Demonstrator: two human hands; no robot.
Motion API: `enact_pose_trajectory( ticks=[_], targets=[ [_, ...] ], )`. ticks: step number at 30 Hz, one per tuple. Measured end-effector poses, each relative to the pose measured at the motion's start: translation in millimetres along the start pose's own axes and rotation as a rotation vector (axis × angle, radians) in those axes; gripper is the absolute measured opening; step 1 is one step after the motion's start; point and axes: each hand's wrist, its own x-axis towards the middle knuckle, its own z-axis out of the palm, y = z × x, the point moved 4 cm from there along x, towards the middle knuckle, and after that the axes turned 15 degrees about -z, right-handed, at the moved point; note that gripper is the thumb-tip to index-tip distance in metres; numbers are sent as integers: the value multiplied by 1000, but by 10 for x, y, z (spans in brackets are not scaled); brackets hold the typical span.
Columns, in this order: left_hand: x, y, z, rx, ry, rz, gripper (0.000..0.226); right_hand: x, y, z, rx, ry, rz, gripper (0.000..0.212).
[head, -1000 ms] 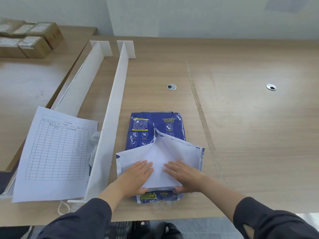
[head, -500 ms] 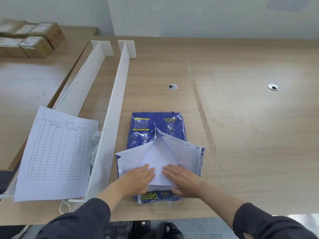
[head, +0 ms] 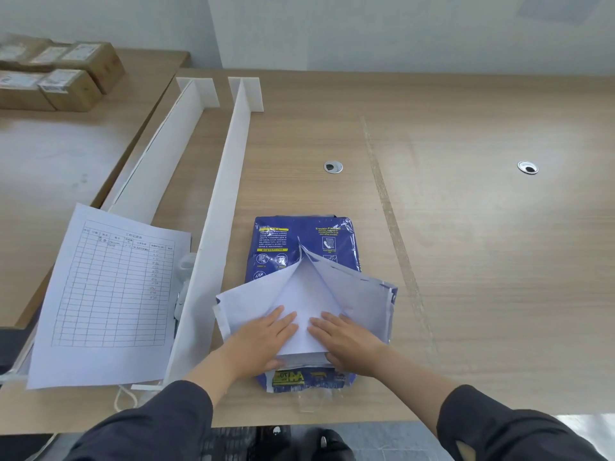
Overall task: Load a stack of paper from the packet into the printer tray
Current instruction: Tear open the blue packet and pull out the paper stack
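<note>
A blue paper packet (head: 289, 241) lies on the wooden desk (head: 466, 261) near its front edge. Its wrapper is torn open at my end, and the white flaps (head: 361, 294) are spread to both sides. The white paper stack (head: 302, 304) shows between them. My left hand (head: 263, 344) and my right hand (head: 347, 341) lie side by side on the stack's near end, fingers flat on top and thumbs hooked at its near edge. No printer or tray is in view.
A tall white divider (head: 216, 227) stands just left of the packet, with a second one (head: 156, 154) further left. A printed form sheet (head: 109, 294) lies over them at the near left. Cardboard boxes (head: 56, 74) sit far left. Two cable grommets (head: 332, 167) (head: 527, 167) are set in the desk.
Both hands have slid a little toward me along the paper and drawn slightly closer together. The packet has stayed in place.
</note>
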Motion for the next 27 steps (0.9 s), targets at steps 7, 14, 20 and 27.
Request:
enact_pose_trajectory(
  ticks=[7,14,20,27],
  targets=[
    [72,-43,232,-114,-218,-86,71,-6,10,-22,19,5,-18,52],
    [106,-63,293,-119,-257,-72,77,-17,-9,-40,40,-9,-11,52],
    [103,-76,237,-64,-304,-16,68,-43,-22,-17,74,-4,17,60],
    [-15,-30,-44,-86,56,124,44,39,-106,2,34,3,85,69]
  ],
)
